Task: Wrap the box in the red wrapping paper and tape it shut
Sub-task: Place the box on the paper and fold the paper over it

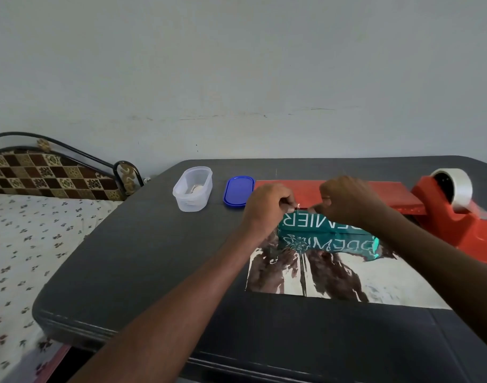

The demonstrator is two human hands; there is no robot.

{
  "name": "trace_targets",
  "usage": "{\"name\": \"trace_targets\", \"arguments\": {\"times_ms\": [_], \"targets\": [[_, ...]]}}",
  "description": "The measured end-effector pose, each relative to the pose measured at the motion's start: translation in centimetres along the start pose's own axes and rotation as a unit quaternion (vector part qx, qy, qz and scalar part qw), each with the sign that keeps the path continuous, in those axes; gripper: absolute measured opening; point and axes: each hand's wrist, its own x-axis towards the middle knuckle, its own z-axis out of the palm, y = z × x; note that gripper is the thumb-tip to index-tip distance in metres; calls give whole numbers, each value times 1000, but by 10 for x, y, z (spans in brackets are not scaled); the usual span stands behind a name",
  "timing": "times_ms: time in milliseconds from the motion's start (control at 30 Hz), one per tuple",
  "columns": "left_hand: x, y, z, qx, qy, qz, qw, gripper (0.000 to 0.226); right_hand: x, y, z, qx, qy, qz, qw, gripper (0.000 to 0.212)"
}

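While the teal box [324,230] lies on the foil sheet [333,277] with its long axis left to right, the left hand [267,203] and right hand [347,199] pinch something thin, perhaps tape, over its far edge.

The teal printed box [324,226] is partly hidden behind both wrists; the red tape dispenser [463,217] is cut off at the right edge.

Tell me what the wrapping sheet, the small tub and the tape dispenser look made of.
Wrapping sheet: thin foil-like paper, red outside, mirror-shiny inside; it reflects the arms.
Small tub: translucent, frosted-looking plastic; its contents show through.
Tape dispenser: probably moulded red plastic, smooth finish.
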Motion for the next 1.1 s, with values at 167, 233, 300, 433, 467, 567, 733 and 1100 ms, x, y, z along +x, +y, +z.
{"name": "trace_targets", "arguments": {"times_ms": [167,233,300,433,467,567,733,1100], "targets": [[0,1,0,6,-11,-6,1000,8,-10,9,11,74,32,-4,997,27],[0,3,1,12,-15,-15,1000,8,-13,10,14,94,55,1,994,26],[0,7,2,25,-9,-20,999,16,-17,8,16,109,71,6,992,25],[-1,17,6,54,15,-25,998,24,-27,7,24,131,104,17,986,25],[-2,18,6,48,19,-25,998,23,-30,8,26,140,115,23,983,25],[-3,18,5,26,15,-30,999,19,-34,14,33,184,143,32,972,29],[-5,17,3,17,9,-26,999,15,-36,10,27,243,179,47,952,24],[-11,15,4,88,28,36,995,15,-26,-7,47,237,214,72,945,10]]}}
